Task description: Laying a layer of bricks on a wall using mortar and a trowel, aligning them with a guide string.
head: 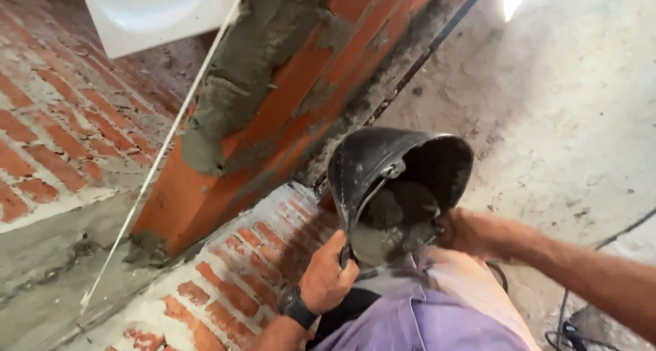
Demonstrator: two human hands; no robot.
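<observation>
Against my lap, tilted black rubber bucket [383, 166] with wet grey mortar [389, 221] inside. Left hand [326, 276] clamped on bucket rim. Right hand [465, 231] reaches inside; its grip not visible.

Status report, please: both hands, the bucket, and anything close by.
Left hand grips bucket rim. Right hand at its mouth, fingers hidden. Bucket tilted, wet mortar inside. Brick wall alongside, string line taut.

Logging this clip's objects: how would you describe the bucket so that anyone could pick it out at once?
Start at the orange brick wall topped with grey mortar, then drop to its lower right. There a black bucket is tipped on its side, wet grey mortar inside, the left hand at its rim. It is the only black, rounded thing there.
</observation>
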